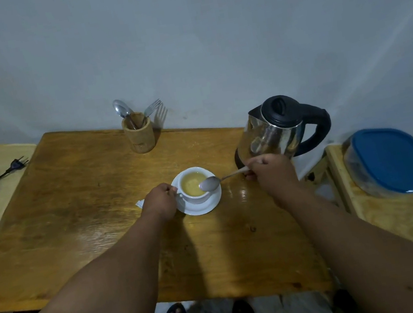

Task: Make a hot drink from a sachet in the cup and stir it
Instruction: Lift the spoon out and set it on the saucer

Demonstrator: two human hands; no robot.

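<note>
1. The white cup (193,187), full of pale yellow drink, sits on a white saucer (203,206) between the 2 hands on the wooden table (84,205).
2. The left hand (159,201) is curled at the cup's left side, fingers pinching its handle.
3. The right hand (271,172), just right of the saucer, grips the handle of a spoon (211,183); the bowl of the spoon hangs over the cup's right rim, above the liquid.
4. A scrap of white sachet (140,203) peeks out left of the left hand.
5. A steel kettle (275,130) stands just behind the right hand.
6. A wooden holder (140,137) with cutlery stands well beyond the left hand.
</note>
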